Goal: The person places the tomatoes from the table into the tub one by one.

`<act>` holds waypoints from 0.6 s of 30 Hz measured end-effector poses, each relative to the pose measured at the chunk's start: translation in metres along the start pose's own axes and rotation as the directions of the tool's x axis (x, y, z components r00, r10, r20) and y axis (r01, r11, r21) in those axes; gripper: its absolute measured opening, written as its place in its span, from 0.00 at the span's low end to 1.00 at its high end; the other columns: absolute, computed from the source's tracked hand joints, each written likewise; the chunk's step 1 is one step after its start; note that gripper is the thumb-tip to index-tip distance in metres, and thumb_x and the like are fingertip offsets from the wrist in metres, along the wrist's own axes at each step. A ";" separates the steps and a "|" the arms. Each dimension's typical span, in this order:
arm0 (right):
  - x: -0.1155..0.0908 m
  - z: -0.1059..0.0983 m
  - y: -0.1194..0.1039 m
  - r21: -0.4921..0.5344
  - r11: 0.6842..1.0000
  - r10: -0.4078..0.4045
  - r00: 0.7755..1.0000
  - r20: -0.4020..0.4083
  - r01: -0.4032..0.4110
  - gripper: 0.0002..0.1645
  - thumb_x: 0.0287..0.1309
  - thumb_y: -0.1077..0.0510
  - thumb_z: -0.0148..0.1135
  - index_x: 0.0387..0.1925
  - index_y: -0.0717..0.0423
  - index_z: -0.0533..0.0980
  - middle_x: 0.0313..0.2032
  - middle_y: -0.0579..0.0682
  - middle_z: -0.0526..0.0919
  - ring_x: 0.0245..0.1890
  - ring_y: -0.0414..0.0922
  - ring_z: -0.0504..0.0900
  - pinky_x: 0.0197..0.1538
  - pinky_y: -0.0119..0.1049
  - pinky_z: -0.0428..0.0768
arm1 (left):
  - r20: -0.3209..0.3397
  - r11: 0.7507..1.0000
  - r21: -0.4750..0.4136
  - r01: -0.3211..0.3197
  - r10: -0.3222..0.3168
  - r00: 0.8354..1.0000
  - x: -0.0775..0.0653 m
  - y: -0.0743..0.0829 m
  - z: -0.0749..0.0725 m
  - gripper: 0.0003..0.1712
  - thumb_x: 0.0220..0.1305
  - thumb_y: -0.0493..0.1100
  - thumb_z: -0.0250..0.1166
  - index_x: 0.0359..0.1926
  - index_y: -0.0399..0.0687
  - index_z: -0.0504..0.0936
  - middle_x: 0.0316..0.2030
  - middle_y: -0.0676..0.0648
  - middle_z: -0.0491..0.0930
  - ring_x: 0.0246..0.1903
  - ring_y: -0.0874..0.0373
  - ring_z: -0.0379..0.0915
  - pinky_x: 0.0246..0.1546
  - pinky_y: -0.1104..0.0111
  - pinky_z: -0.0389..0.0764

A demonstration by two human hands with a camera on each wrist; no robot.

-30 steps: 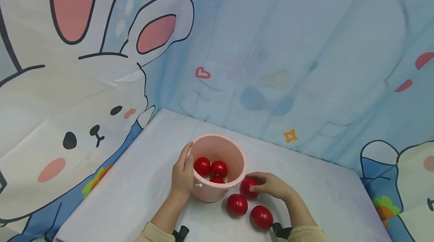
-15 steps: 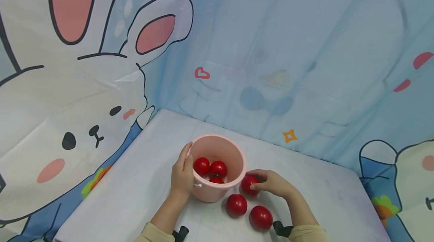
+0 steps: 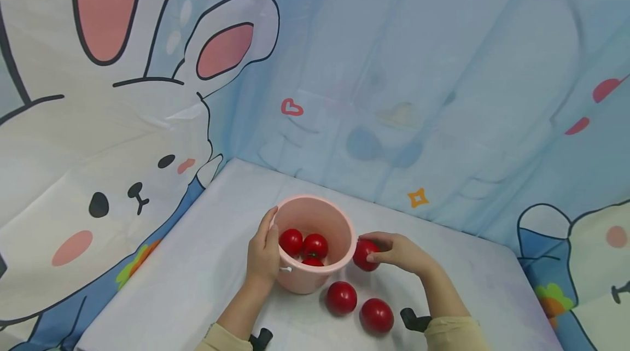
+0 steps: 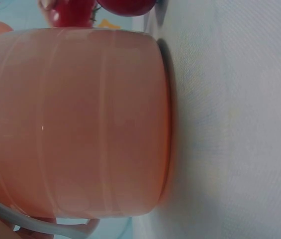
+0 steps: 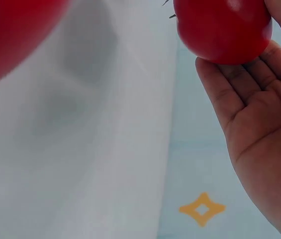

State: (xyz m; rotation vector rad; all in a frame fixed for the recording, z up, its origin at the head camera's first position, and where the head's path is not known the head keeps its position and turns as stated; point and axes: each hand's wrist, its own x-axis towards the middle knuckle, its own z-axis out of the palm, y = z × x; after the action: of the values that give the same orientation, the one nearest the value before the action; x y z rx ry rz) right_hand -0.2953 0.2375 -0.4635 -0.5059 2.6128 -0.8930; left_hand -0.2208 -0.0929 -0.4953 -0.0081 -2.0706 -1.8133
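Observation:
In the head view a pink bucket [image 3: 305, 280] stands on the white table, with three red tomatoes [image 3: 315, 245] showing inside. My left hand [image 3: 263, 255] grips its left side near the rim. The bucket's wall [image 4: 80, 124] fills most of the left wrist view, and a grey handle [image 4: 46, 226] crosses the lower left corner. Just right of the bucket, my right hand [image 3: 401, 252] holds another tomato [image 3: 365, 255] between thumb and fingers. The right wrist view shows that tomato [image 5: 225, 30] raised off the table, its green stem tips at the left.
Two loose tomatoes lie on the table in front of the bucket, one nearer it [image 3: 341, 298] and one farther right [image 3: 376, 316]. Behind the white table [image 3: 197, 263] hangs a blue cloth [image 3: 443, 66] with a cartoon rabbit at the left.
My right hand has raised the tomato from the table, moving it slightly up and right beside the bucket. The left hand keeps its hold, and the loose tomatoes stay put.

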 end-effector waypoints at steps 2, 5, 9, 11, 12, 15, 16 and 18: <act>0.000 -0.003 -0.004 0.008 1.000 -0.006 1.000 0.001 0.006 0.29 0.46 0.39 0.66 0.53 0.29 0.72 0.47 0.36 0.79 0.51 0.44 0.75 0.47 0.39 0.79 | 0.000 1.000 0.000 0.005 -0.005 1.000 0.000 0.000 0.000 0.25 0.68 0.55 0.44 0.65 0.75 0.57 0.63 0.70 0.61 0.63 0.63 0.60 0.51 0.58 0.77; 0.000 -0.007 -0.009 0.008 1.000 -0.012 1.000 0.005 0.012 0.30 0.46 0.39 0.66 0.54 0.31 0.72 0.47 0.36 0.79 0.51 0.44 0.75 0.47 0.38 0.80 | 0.000 1.000 0.005 0.009 -0.009 1.000 0.000 0.001 0.000 0.25 0.68 0.55 0.45 0.65 0.75 0.57 0.62 0.71 0.61 0.63 0.63 0.60 0.51 0.58 0.77; 0.000 -0.010 -0.015 0.001 1.000 -0.010 1.000 0.008 0.010 0.31 0.45 0.38 0.66 0.55 0.30 0.71 0.49 0.37 0.78 0.52 0.44 0.75 0.46 0.38 0.80 | 0.002 1.000 0.006 0.006 -0.006 1.000 -0.001 0.001 0.000 0.25 0.68 0.57 0.44 0.65 0.75 0.57 0.63 0.70 0.61 0.63 0.63 0.61 0.51 0.58 0.78; 0.000 -0.012 -0.017 0.000 1.000 0.000 1.000 0.002 0.000 0.31 0.45 0.38 0.66 0.54 0.29 0.71 0.49 0.37 0.78 0.52 0.45 0.74 0.46 0.38 0.81 | 0.001 1.000 0.004 0.006 -0.006 1.000 -0.001 0.001 0.000 0.25 0.68 0.58 0.44 0.65 0.75 0.57 0.63 0.69 0.62 0.63 0.62 0.61 0.50 0.58 0.78; -0.001 -0.014 -0.019 0.001 1.000 0.003 1.000 -0.002 -0.003 0.30 0.45 0.38 0.66 0.54 0.28 0.71 0.48 0.37 0.78 0.52 0.45 0.74 0.45 0.38 0.81 | 0.000 1.000 0.003 0.004 -0.004 1.000 -0.001 0.002 0.000 0.25 0.68 0.58 0.44 0.65 0.75 0.57 0.63 0.69 0.62 0.63 0.62 0.61 0.50 0.58 0.78; -0.003 -0.021 -0.023 0.003 1.000 0.005 1.000 -0.018 -0.005 0.30 0.44 0.38 0.66 0.53 0.27 0.71 0.48 0.37 0.78 0.51 0.44 0.75 0.44 0.37 0.81 | 0.003 1.000 -0.005 0.011 -0.011 1.000 -0.001 0.002 0.000 0.25 0.67 0.59 0.45 0.65 0.75 0.57 0.63 0.69 0.61 0.63 0.62 0.60 0.50 0.58 0.77; -0.004 -0.025 -0.025 0.010 1.000 0.003 1.000 -0.020 -0.003 0.30 0.44 0.38 0.66 0.53 0.27 0.71 0.48 0.37 0.78 0.51 0.44 0.75 0.45 0.37 0.80 | 0.006 1.000 -0.008 0.015 -0.015 1.000 -0.001 0.002 -0.001 0.26 0.67 0.59 0.45 0.65 0.75 0.57 0.63 0.69 0.61 0.63 0.63 0.60 0.50 0.58 0.78; -0.005 -0.031 -0.029 0.015 1.000 -0.008 1.000 -0.017 0.008 0.30 0.45 0.38 0.66 0.54 0.27 0.70 0.48 0.37 0.79 0.50 0.43 0.76 0.45 0.37 0.80 | 0.012 1.000 -0.015 0.017 -0.017 1.000 -0.001 0.002 -0.001 0.26 0.67 0.59 0.45 0.65 0.75 0.57 0.63 0.69 0.61 0.63 0.63 0.60 0.49 0.58 0.78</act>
State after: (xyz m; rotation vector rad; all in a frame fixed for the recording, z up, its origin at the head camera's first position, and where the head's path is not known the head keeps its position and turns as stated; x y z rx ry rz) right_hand -0.2972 0.2342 -0.4203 -0.5073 2.6188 -0.9230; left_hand -0.2187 -0.0932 -0.4935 -0.0050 -2.0712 -1.8431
